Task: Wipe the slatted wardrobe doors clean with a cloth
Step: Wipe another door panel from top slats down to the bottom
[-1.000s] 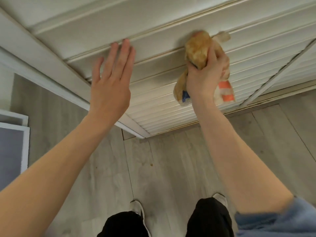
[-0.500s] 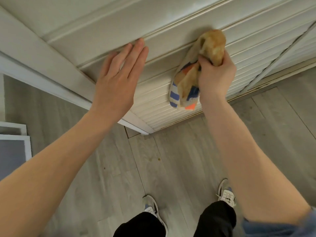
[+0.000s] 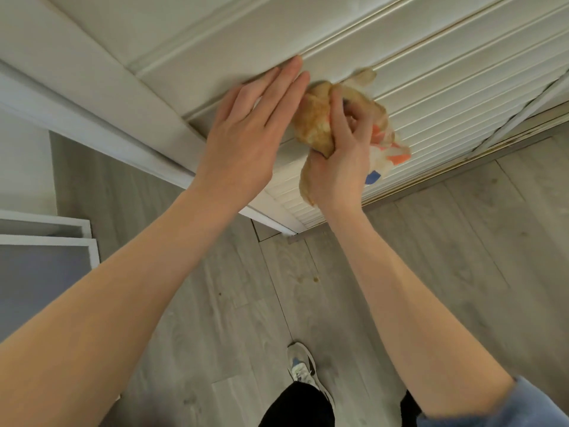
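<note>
Head view, looking down the front of the wardrobe to the floor. At the far left two white-framed panels (image 3: 46,241) lean near the wall on the grey wood floor (image 3: 191,303). Next comes the white door frame (image 3: 92,97), running diagonally. The left hand (image 3: 243,140) lies against the slatted wardrobe door (image 3: 446,87), its fingers straight and pressed together, tips at the edge of an upper slat; I cannot tell how hard the palm bears on the door. Just beside it, nearly touching, the right hand (image 3: 341,167) grips a bunched tan cloth (image 3: 317,124), fingers and thumb curled round the wad, which sits against the slats. A white, orange and blue end of the cloth hangs out to the right of that hand. Below, one sneaker (image 3: 303,368) stands on the floor, and a blue sleeve (image 3: 529,408) shows at the lower right corner.
</note>
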